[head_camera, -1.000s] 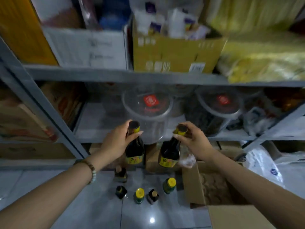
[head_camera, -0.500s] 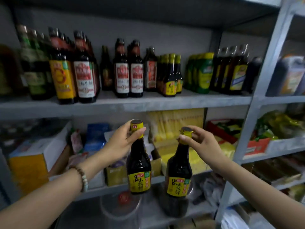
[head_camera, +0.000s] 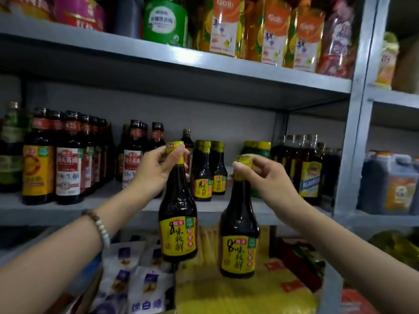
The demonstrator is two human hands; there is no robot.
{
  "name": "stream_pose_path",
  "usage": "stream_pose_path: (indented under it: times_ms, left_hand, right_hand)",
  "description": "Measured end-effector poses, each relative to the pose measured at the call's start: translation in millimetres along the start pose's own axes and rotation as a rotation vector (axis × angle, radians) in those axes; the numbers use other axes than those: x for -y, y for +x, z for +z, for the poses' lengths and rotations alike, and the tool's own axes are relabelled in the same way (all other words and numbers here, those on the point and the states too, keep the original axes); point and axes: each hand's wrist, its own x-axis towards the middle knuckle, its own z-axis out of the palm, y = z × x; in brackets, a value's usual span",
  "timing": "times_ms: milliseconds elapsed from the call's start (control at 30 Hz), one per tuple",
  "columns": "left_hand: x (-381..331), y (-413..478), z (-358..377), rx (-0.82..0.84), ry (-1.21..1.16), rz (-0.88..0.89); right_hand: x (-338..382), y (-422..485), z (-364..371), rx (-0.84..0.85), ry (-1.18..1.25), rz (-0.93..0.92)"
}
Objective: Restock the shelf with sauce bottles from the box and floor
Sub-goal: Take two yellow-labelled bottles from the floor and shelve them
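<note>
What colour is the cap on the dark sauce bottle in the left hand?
Yellow foil cap; head view.

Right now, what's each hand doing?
Left hand: grips the left sauce bottle by its neck.
Right hand: pinches the right sauce bottle by its cap.

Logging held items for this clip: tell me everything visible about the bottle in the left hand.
The left-hand bottle is dark, glossy and glass-like, with a slim neck, a yellow cap wrap and a yellow label bearing black characters. It hangs upright before the sauce shelf, touched only by the left hand, which grips its neck.
</note>
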Motion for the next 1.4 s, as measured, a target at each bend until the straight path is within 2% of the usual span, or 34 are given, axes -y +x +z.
stream_pose_path:
  times_ms: [267, 500, 800, 1233, 1333, 1400]
  left_hand:
    - [4, 84, 33, -0.05, 0.028, 0.027]
    - [55, 122, 43, -0.038, 0.104, 0.07]
    - [98, 126, 60, -0.008, 0.108, 0.04]
    - [114, 128, 83, 0.005, 0.057, -0.004]
    - [116, 119, 83, 0.053, 0.166, 0.008]
    - [124, 105, 80, 0.121, 0.327, -0.025]
  right_hand:
    - [-8, 98, -25, -0.055, 0.032, -0.089]
    - [-56, 144, -24, -0.163, 0.039, -0.07]
    - [-127, 163, -22, -0.129, -0.023, -0.005]
    - [-153, 169, -27, -0.034, 0.038, -0.008]
    - [-154, 165, -28, -0.002, 0.066, 0.032]
    - [-155, 156, -31, 0.091, 0.031, 0.085]
